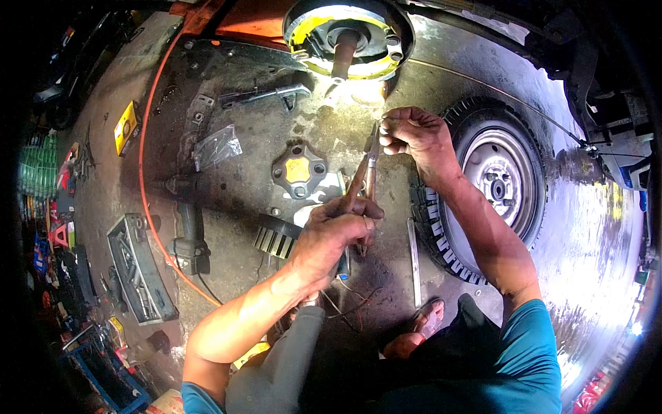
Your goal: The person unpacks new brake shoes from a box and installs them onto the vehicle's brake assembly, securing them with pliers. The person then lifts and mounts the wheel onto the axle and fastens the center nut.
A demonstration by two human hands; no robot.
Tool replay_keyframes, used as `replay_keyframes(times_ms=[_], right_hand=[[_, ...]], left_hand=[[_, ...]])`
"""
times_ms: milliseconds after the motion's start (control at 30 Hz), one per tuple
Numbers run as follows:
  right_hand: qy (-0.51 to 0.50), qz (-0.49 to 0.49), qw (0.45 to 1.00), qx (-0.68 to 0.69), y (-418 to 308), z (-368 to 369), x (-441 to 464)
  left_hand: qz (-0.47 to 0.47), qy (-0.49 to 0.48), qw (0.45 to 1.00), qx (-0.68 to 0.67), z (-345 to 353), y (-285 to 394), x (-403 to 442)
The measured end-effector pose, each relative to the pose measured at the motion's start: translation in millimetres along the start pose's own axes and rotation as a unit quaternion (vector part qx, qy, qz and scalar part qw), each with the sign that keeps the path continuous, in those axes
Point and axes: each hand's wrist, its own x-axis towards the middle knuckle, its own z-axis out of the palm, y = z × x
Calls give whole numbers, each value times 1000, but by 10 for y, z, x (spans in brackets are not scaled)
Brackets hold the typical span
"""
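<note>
Left hand [338,231] clasps pliers [373,148]; right hand [419,140] pinches fingertips together, anything between indiscernible; metal tray [162,303] holds jumbled tools [140,281].

It's a vehicle workshop — exposed brake [343,43], loose wheel [498,185], tool tray [160,315].

An orange hose [142,165] passes 1 yellow box [127,128] and 1 tray [161,281].

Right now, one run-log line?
left hand: holding pliers | right hand: at pliers' tips, grasp unclear | wheel: lying at right | brake assembly: ahead
</note>
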Motion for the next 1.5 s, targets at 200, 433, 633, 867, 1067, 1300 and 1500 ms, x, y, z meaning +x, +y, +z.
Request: replay_keyframes(times_ms=[200,433,633,867,1067,1300,1500], right_hand=[[1,-10,1000,-21,-27,30,-37],[-9,-44,999,-28,36,-10,-15],[-13,-61,998,-27,61,-32,-19],[-31,-70,997,-22,118,-80,-12],[-23,-123,989,-80,175,-122,39],[89,-191,965,-153,-117,8,150],[128,-277,925,-228,-199,1,285]], left_hand=[[27,-10,998,54,-26,6,8],[32,-8,999,18,16,33,2],[24,-17,1000,8,39,60,-8],[19,-27,999,21,-11,11,12],[38,-3,999,36,19,77,37],[107,-17,982,156,111,254,263],[200,8,959,202,305,367,349]])
